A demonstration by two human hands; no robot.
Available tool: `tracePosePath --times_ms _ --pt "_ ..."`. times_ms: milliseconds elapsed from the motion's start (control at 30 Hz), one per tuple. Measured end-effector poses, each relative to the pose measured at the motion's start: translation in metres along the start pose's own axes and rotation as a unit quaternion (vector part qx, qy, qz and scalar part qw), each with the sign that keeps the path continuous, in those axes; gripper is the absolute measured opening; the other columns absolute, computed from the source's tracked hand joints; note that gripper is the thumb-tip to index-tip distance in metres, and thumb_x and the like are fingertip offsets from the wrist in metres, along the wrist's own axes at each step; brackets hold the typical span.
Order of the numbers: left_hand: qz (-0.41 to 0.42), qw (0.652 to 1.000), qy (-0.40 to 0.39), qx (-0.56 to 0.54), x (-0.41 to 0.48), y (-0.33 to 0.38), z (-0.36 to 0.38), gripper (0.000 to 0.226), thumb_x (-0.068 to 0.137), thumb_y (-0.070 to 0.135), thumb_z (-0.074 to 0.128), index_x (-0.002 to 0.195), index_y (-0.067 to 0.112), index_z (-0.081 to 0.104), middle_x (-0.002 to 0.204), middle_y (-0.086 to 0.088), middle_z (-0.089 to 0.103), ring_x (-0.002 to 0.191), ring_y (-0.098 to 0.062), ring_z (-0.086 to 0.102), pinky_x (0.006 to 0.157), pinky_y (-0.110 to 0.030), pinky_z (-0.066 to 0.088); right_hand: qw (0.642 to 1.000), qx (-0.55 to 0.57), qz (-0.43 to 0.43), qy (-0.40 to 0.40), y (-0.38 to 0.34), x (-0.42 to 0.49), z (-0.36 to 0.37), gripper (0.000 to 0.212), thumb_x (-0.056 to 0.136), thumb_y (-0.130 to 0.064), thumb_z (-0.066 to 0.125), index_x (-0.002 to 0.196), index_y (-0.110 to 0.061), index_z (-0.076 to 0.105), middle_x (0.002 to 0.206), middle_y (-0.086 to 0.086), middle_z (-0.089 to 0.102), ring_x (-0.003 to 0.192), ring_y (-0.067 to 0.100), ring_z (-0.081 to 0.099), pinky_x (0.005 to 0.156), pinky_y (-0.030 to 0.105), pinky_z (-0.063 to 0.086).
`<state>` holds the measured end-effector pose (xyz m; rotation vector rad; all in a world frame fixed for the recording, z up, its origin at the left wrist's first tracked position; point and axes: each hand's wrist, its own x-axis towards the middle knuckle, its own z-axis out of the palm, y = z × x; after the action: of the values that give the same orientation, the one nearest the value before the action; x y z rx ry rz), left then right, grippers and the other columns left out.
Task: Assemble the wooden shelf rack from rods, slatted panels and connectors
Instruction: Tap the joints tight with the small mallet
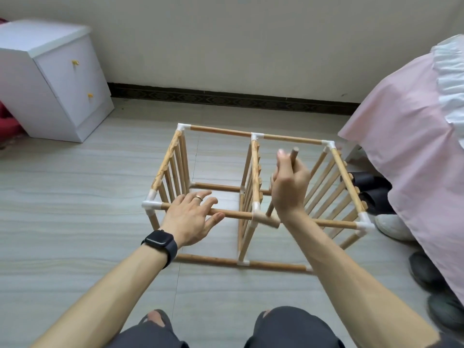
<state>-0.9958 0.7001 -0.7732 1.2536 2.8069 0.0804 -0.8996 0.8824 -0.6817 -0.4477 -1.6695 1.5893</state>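
Note:
The wooden shelf rack (253,136) lies on its side on the floor, a box of rods joined by white connectors, with slatted panels at the left end, middle and right end. My left hand (192,216) rests on the near top rod (233,214) with its fingers spread. My right hand (290,183) grips the handle of a small wooden mallet (270,221). The mallet's head sits against the white middle connector (256,206) on that same rod.
A white drawer cabinet (54,79) stands at the back left by the wall. A pink bed cover (411,151) hangs at the right, with several shoes (391,226) on the floor under it. My knees (283,327) are at the bottom edge.

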Motion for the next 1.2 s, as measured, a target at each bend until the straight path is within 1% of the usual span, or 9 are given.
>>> tracePosePath --times_ms 200,367,600,700,800,900,967,1067,1200 --pt "-0.001 1.0 -0.012 0.012 0.0 0.001 0.002 0.089 0.083 0.075 -0.012 0.156 0.037 0.02 0.167 0.004 0.02 0.152 -0.02 0.02 0.122 -0.045 0.02 0.989 0.085 -0.123 -0.007 -0.056 0.023 0.017 0.047 0.102 -0.015 0.049 0.056 -0.016 0.041 0.043 -0.011 0.035 0.035 0.009 0.031 0.035 0.025 0.026" --pt "-0.003 1.0 -0.013 -0.001 -0.001 0.002 0.001 0.088 0.084 0.076 -0.01 0.156 0.037 0.021 0.165 0.005 0.024 0.151 -0.02 0.021 0.123 -0.046 0.018 0.998 -0.008 -0.018 -0.052 0.018 0.004 0.019 0.039 0.095 -0.033 0.05 0.059 -0.018 0.044 0.046 -0.01 0.036 0.044 0.019 0.032 0.044 0.033 0.026" --pt "-0.012 1.0 -0.014 0.003 -0.002 0.001 0.001 0.071 0.094 0.073 0.007 0.152 0.039 0.028 0.163 0.005 0.028 0.149 -0.018 0.024 0.122 -0.043 0.02 0.999 0.007 -0.009 -0.053 0.009 0.001 0.009 0.038 0.095 -0.024 0.05 0.057 -0.017 0.046 0.044 -0.009 0.038 0.039 0.011 0.035 0.039 0.027 0.028" --pt "-0.004 1.0 0.028 -0.006 -0.007 -0.004 0.009 0.077 0.091 0.076 0.001 0.15 0.038 0.032 0.161 0.006 0.033 0.15 -0.017 0.025 0.122 -0.041 0.021 0.999 0.043 -0.01 -0.024 0.009 -0.018 -0.017 0.047 0.101 -0.013 0.05 0.055 -0.024 0.051 0.046 -0.008 0.038 0.038 0.01 0.035 0.038 0.029 0.027" --pt "-0.009 0.991 0.127 -0.027 -0.019 -0.02 0.024 0.065 0.098 0.07 0.021 0.147 0.034 0.042 0.158 0.002 0.039 0.149 -0.02 0.029 0.12 -0.044 0.021 1.0 -0.015 0.002 -0.006 0.029 -0.046 -0.056 0.047 0.101 -0.014 0.056 0.054 -0.014 0.048 0.045 0.001 0.037 0.039 0.016 0.036 0.038 0.031 0.03" --pt "-0.09 0.958 0.263 -0.076 -0.039 -0.039 0.042 0.071 0.09 0.056 0.051 0.151 0.021 0.036 0.159 -0.01 0.032 0.149 -0.03 0.03 0.117 -0.054 0.024 0.989 -0.126 0.063 -0.037 0.059 -0.077 -0.084 0.057 0.095 -0.033 0.068 0.053 -0.005 0.042 0.045 0.007 0.035 0.043 0.015 0.036 0.043 0.035 0.03" --pt "-0.191 0.918 0.308 -0.162 -0.054 -0.047 0.052 0.079 0.089 0.048 0.059 0.153 0.014 0.026 0.16 -0.014 0.025 0.15 -0.032 0.025 0.116 -0.054 0.026 0.966 -0.212 0.118 -0.085 0.084 -0.093 -0.091 0.047 0.093 -0.036 0.069 0.058 -0.01 0.051 0.048 -0.005 0.038 0.046 0.008 0.038 0.047 0.023 0.032" --pt "-0.328 0.846 0.219 -0.359 -0.064 -0.055 0.066 0.08 0.096 0.045 0.06 0.157 0.017 0.016 0.162 -0.013 0.024 0.15 -0.031 0.023 0.117 -0.051 0.029 0.924 -0.297 0.201 -0.131 0.12 -0.108 -0.086 0.014 0.092 -0.041 0.07 0.095 -0.028 0.066 0.06 -0.009 0.051 0.059 0.008 0.055 0.061 0.025 0.048" --pt "-0.353 0.822 0.103 -0.436 -0.064 -0.058 0.071 0.047 0.102 0.049 0.046 0.14 0.021 0.046 0.138 -0.001 0.052 0.136 -0.028 0.045 0.097 -0.039 0.04 0.9 -0.316 0.228 -0.194 0.145 -0.112 -0.062 0.044 0.095 -0.045 0.065 0.133 -0.042 0.044 0.084 -0.011 0.068 0.088 0.002 0.062 0.078 0.025 0.044"
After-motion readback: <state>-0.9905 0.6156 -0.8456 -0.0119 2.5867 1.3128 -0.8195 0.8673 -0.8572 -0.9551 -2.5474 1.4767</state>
